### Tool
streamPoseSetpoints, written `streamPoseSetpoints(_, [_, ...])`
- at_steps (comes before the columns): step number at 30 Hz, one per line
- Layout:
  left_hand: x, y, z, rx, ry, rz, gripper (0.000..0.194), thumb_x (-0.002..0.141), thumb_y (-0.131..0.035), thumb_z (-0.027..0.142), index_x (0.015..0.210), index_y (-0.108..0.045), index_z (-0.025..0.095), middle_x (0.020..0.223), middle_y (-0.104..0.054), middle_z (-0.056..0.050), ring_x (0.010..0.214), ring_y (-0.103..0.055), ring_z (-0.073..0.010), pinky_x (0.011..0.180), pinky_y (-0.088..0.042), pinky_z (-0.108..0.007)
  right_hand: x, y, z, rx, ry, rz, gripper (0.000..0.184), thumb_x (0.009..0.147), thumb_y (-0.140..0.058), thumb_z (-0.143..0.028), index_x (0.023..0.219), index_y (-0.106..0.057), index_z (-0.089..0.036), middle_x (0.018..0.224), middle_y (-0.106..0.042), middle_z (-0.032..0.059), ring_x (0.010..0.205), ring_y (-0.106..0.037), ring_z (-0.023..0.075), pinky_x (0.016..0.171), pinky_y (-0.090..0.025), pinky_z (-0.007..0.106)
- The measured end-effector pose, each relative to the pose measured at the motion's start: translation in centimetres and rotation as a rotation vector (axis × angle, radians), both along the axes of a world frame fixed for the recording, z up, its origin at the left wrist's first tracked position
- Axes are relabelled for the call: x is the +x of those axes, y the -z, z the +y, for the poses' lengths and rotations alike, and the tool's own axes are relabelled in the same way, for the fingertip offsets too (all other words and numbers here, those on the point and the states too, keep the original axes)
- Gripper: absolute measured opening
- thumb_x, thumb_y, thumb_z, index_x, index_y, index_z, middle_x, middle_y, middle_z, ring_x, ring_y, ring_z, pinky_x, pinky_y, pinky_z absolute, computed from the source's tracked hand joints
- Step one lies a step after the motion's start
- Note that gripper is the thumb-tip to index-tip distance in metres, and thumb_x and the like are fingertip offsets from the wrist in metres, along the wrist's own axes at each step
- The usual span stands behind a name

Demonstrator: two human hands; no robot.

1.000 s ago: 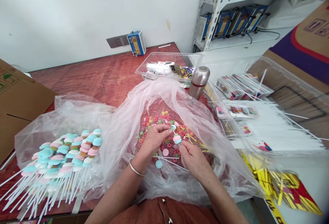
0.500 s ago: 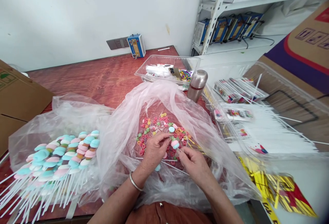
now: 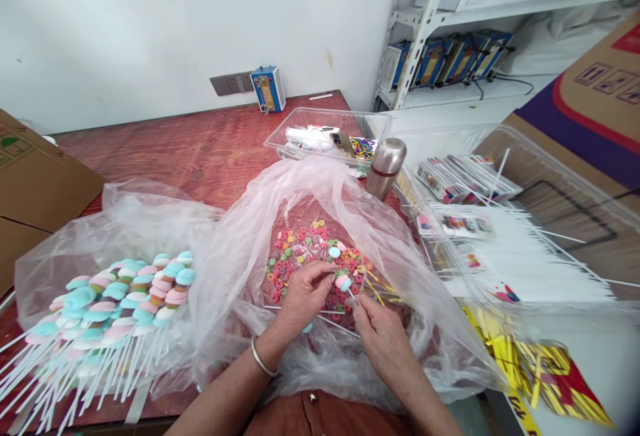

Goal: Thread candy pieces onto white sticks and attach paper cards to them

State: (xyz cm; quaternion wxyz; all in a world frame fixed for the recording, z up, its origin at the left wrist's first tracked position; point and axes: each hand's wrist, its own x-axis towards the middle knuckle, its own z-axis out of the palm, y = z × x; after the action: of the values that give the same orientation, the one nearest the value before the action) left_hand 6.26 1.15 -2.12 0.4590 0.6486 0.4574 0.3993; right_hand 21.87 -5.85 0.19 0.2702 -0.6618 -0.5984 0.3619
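My right hand point(image 3: 381, 323) is closed on a thin white stick point(image 3: 352, 294) that carries a pink-and-blue marshmallow point(image 3: 343, 283). A green candy ring point(image 3: 342, 273) sits at the far end of the marshmallow. The fingertips of my left hand point(image 3: 307, 293), pinched together, meet that ring. Under both hands, loose candy rings point(image 3: 285, 266) in red, orange, yellow and green lie inside a clear plastic bag point(image 3: 240, 223). Another blue marshmallow point(image 3: 334, 252) rests among them. To the left, a heap of finished marshmallow skewers point(image 3: 120, 296) lies on plastic.
A steel flask point(image 3: 386, 169) stands behind the bag, beside a clear tray point(image 3: 280, 133) holding a phone and beads. On the right, a clear bin point(image 3: 450, 269) contains white sticks and printed cards. Yellow twist ties point(image 3: 560, 376) lie at lower right. A cardboard box point(image 3: 45, 176) is at left.
My right hand has moved slightly right and down, and more of the stick shows below the marshmallow. My left hand has shifted slightly right, with its fingertips still by the green ring.
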Motion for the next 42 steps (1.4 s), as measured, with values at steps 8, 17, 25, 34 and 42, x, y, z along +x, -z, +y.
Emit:
streamPoseSetpoints(8, [0.8, -1.7, -1.2, 0.04, 0.047, 0.012, 0.019, 0.088, -0.059, 0.019, 0.097, -0.075, 0.021, 0.093, -0.075, -0.005, 0.085, -0.068, -0.0182, 0.081, -0.053, -0.03, -0.5, -0.5, 1.1, 0.018, 0.012, 0.086, 0.032, 0.093, -0.031, -0.037, 0.072, -0.05, -0.022, 0.066, -0.054, 0.0006, 0.062, -0.048, 0.0172, 0.061, -0.035, 0.027])
streamPoseSetpoints(17, [1.4, -1.7, 2.4, 0.223, -0.005, 0.338, 0.033, 0.09, -0.054, 0.016, 0.12, -0.066, 0.024, 0.11, -0.071, -0.008, 0.1, -0.065, -0.0226, 0.091, -0.049, -0.037, 1.4, 1.0, 2.2, -0.021, 0.195, 0.112, 0.034, 0.09, -0.036, -0.047, 0.072, -0.053, -0.024, 0.061, -0.055, 0.0004, 0.06, -0.05, 0.0193, 0.057, -0.036, 0.027])
streamPoseSetpoints(25, [1.9, -1.0, 5.5, -0.113, -0.043, 0.064, 0.013, 0.085, -0.061, 0.018, 0.096, -0.068, 0.018, 0.092, -0.072, -0.006, 0.084, -0.066, -0.0192, 0.082, -0.051, -0.035, 2.0, 1.2, 1.1, -0.043, 0.112, 0.133, 0.034, 0.092, -0.037, -0.046, 0.067, -0.045, -0.025, 0.057, -0.049, -0.0017, 0.057, -0.047, 0.018, 0.054, -0.034, 0.027])
streamPoseSetpoints(34, [0.6, -1.8, 5.6, -0.616, -0.123, -0.506, 0.037, 0.057, -0.089, 0.033, 0.081, -0.069, 0.014, 0.083, -0.07, -0.003, 0.073, -0.065, -0.0123, 0.074, -0.054, -0.026, 1.3, -0.2, 4.2, 0.012, 0.141, 0.084, 0.031, 0.092, -0.04, -0.035, 0.104, -0.065, -0.023, 0.081, -0.066, 0.0027, 0.078, -0.06, 0.0218, 0.074, -0.043, 0.03])
streamPoseSetpoints(42, [-1.9, -2.8, 4.9, -0.532, -0.146, -0.404, 0.037, 0.063, -0.085, 0.038, 0.086, -0.068, 0.015, 0.075, -0.07, -0.001, 0.063, -0.063, -0.0109, 0.064, -0.053, -0.024, -0.5, 0.1, 10.6, 0.032, 0.148, 0.131, 0.029, 0.087, -0.051, -0.033, 0.106, -0.067, -0.018, 0.098, -0.069, 0.0112, 0.1, -0.061, 0.0272, 0.087, -0.043, 0.036])
